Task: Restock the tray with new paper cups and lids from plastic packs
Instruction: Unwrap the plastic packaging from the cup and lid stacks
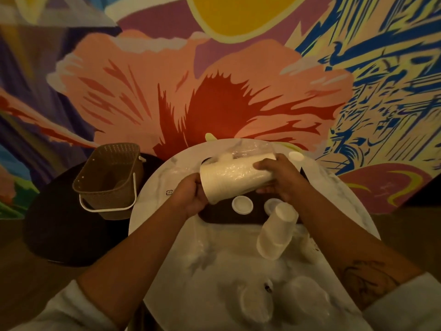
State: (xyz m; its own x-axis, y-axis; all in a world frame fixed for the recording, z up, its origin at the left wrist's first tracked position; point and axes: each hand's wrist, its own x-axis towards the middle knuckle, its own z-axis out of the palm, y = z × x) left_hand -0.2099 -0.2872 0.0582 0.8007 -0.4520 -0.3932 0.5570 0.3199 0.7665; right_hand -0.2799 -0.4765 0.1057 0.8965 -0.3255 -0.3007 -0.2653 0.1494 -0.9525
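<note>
A stack of white paper cups (pixel 229 180) in a clear plastic pack lies tilted above the dark tray (pixel 214 215). My left hand (pixel 191 197) grips its wide lower end. My right hand (pixel 281 177) grips the narrower upper part through the plastic. Two white lids (pixel 242 204) lie flat on the tray, the right one (pixel 270 205) partly hidden. A short stack of upside-down cups (pixel 276 232) stands just in front of the tray on the white round table (pixel 152 199).
Crumpled clear plastic packs with more cups and lids (pixel 281 299) lie on the near part of the table. A brown woven basket (pixel 109 177) with a white handle sits on a dark stool to the left. Another lid (pixel 296 156) lies at the table's far edge. A painted wall stands behind.
</note>
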